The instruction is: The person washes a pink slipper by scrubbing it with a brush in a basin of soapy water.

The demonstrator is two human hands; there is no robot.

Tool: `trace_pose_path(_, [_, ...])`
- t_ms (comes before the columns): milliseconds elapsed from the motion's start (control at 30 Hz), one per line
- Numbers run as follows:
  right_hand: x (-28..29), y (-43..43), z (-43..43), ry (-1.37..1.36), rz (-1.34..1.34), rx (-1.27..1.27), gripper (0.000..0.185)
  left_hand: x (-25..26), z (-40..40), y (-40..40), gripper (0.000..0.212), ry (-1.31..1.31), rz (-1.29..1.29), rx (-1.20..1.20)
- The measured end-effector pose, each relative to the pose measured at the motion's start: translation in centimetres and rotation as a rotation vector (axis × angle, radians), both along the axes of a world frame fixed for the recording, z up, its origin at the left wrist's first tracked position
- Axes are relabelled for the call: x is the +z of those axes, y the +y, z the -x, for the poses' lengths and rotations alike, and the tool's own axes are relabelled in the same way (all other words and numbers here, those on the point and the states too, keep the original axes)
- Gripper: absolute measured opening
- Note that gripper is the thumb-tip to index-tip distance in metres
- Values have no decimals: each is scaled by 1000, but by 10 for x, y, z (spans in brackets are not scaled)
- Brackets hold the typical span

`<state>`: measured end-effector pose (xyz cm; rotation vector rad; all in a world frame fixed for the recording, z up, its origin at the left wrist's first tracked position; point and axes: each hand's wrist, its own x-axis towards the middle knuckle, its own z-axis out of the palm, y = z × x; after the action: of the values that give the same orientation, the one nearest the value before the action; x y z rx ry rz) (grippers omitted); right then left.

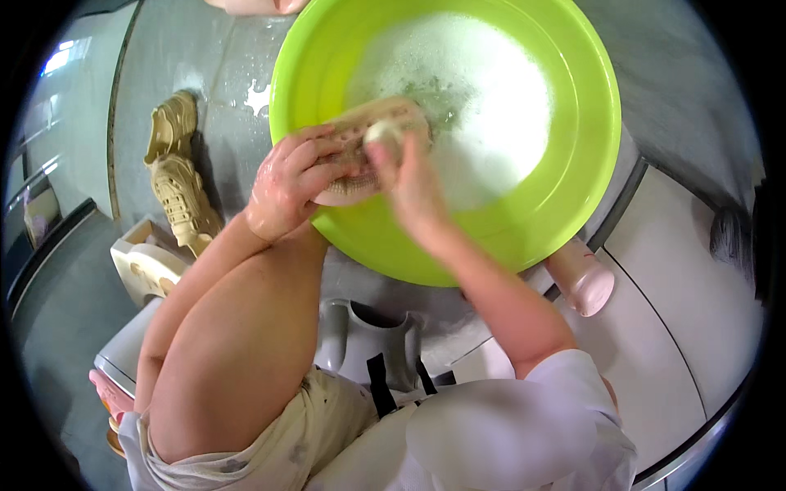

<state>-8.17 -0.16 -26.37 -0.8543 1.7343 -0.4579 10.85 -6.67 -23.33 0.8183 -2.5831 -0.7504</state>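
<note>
My left hand (pixel 285 184), wet with some suds, grips a light beige shoe (pixel 396 110) with a row of eyelets and a mesh-like surface. The shoe is tilted above the left inner side of a large lime-green plastic basin (pixel 589 104). Against the shoe's upper, my right hand (pixel 414 190) holds a small whitish object (pixel 384 132), blurred by motion; I cannot tell exactly what it is. Foamy water (pixel 491 80) fills the bottom of the basin, with white suds mostly on its right side.
Two tan, clog-like shoes (pixel 181 196) lie on the wet grey tile floor (pixel 236 73) at the left, beside a cream plastic item (pixel 144 264). A pink bottle or cup (pixel 583 279) lies by the basin's lower right. Below the basin is a grey plastic object (pixel 381 344). Dark bristles (pixel 731 239) show far right.
</note>
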Motion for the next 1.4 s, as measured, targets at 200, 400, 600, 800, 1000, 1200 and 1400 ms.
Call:
trace_pose_path(200, [-40, 15, 54, 168, -7, -70, 61, 1, 1, -6, 35, -23, -26, -23])
trace_pose_path(400, [12, 23, 2, -113, 39, -31, 57, -3, -3, -3, 32, -84, -43, -55])
trace_pose_path(600, [-8, 16, 8, 22, 70, -93, 60, 0, -3, -2, 37, -26, -35, -11])
trace_pose_path(800, [-42, 11, 44, -34, -34, -244, 60, -1, -1, -3, 41, -19, -46, -27])
trace_pose_path(1000, [-13, 26, -2, -2, 244, -30, 61, -2, -2, -3, 42, -37, -83, -36])
trace_pose_path(1200, [-93, -22, 123, 628, -176, 254, 58, 0, 2, -3, 34, -68, -32, -26])
trace_pose_path(1400, [-98, 5, 67, 233, 168, -44, 55, 1, -1, -2, 32, -64, -48, -24])
